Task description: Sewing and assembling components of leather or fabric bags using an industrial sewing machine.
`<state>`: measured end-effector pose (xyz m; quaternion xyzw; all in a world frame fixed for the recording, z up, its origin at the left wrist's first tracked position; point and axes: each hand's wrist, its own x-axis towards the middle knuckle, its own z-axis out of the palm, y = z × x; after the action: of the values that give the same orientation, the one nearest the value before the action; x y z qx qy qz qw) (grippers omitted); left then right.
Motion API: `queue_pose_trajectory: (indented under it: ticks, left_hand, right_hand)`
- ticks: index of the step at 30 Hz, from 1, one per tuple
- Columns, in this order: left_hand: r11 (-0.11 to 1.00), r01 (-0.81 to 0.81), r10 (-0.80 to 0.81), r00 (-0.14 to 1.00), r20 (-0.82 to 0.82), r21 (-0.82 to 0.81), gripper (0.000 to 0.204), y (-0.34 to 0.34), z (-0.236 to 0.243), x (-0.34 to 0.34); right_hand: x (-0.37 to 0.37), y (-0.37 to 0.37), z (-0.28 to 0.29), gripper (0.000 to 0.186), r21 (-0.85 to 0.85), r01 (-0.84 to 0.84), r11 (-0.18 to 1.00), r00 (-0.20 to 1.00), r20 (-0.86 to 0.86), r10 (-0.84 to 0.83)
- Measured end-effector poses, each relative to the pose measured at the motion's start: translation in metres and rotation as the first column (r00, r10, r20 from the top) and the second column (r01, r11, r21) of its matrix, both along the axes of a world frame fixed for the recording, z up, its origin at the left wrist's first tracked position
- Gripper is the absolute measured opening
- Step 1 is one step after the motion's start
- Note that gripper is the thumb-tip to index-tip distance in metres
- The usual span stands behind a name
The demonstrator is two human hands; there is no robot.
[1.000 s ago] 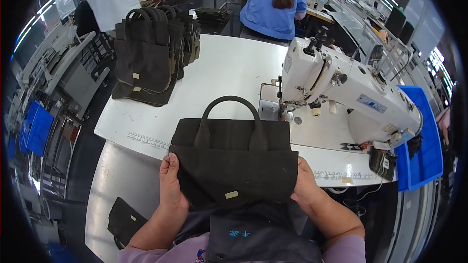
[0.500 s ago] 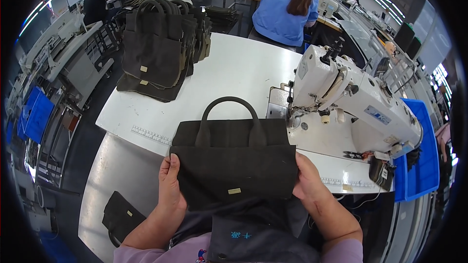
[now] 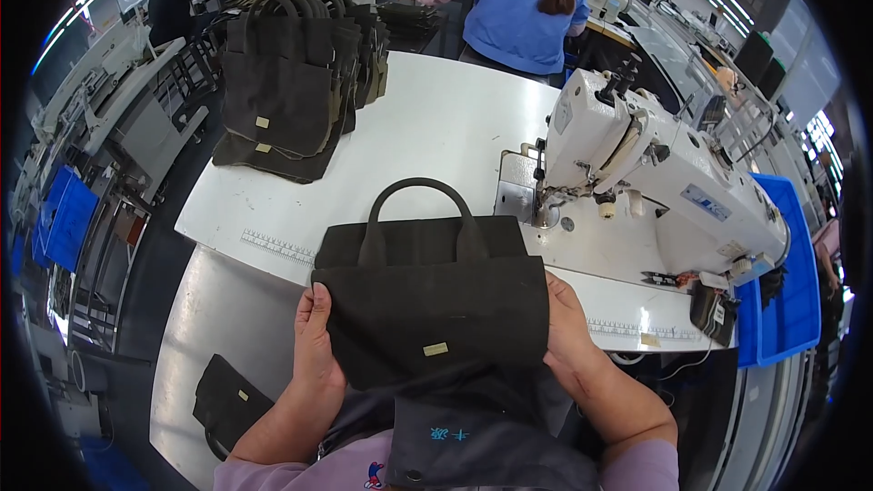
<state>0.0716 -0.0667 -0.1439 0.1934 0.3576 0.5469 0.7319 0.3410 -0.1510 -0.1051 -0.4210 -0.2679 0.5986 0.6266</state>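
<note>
Dark handbag panel [image 3: 432, 314] with an arched handle [image 3: 420, 184] and a small pale label [image 3: 436, 350] is held up in the centre of the frame, in front of the near edge of the white desk [image 3: 446, 118]. From the left edge of the frame: a blue bin [image 3: 65, 218] sits among workshop equipment. At the lower left, a similar dark piece [image 3: 232, 395] lies on a silvery surface [image 3: 245, 309]. At the upper left, stacked dark bag pieces [image 3: 277, 95] rest on the desk. Left of centre, the left hand [image 3: 318, 345] has its fingers clamped on the panel's left edge, thumb in front. Right of centre, the right hand [image 3: 571, 336] has its fingers clamped on the right edge. Farther right, a white sewing machine [image 3: 673, 173] stands on the desk, with a blue crate [image 3: 796, 309] beside it near the right edge of the frame.
</note>
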Motion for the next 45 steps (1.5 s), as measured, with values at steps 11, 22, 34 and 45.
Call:
queue_pose_trajectory:
  ticks: [11, 22, 34, 45]
  left_hand:
    - [0.935, 0.022, 0.109, 0.932, -0.347, 0.353, 0.036, -0.003, -0.006, -0.008]
    - [-0.114, 0.862, 0.702, 0.421, -0.574, 0.493, 0.049, -0.045, 0.032, 0.041]
    - [-0.224, 0.867, 0.862, 0.389, -0.325, 0.444, 0.034, -0.030, 0.034, 0.127]
    - [-0.403, 0.882, 0.818, 0.466, -0.336, 0.243, 0.046, 0.000, 0.055, 0.130]
  right_hand:
    - [0.007, 0.026, 0.005, 0.021, -0.023, -0.048, 0.999, 0.998, -0.036, 0.047]
    - [0.038, 0.049, 0.003, 0.021, -0.002, -0.161, 0.987, 0.953, 0.261, 0.156]
    - [0.020, 0.041, 0.009, 0.018, -0.142, -0.013, 0.990, 0.956, 0.287, 0.054]
    - [0.037, 0.047, -0.013, 0.014, 0.017, -0.141, 0.990, 0.975, 0.177, 0.136]
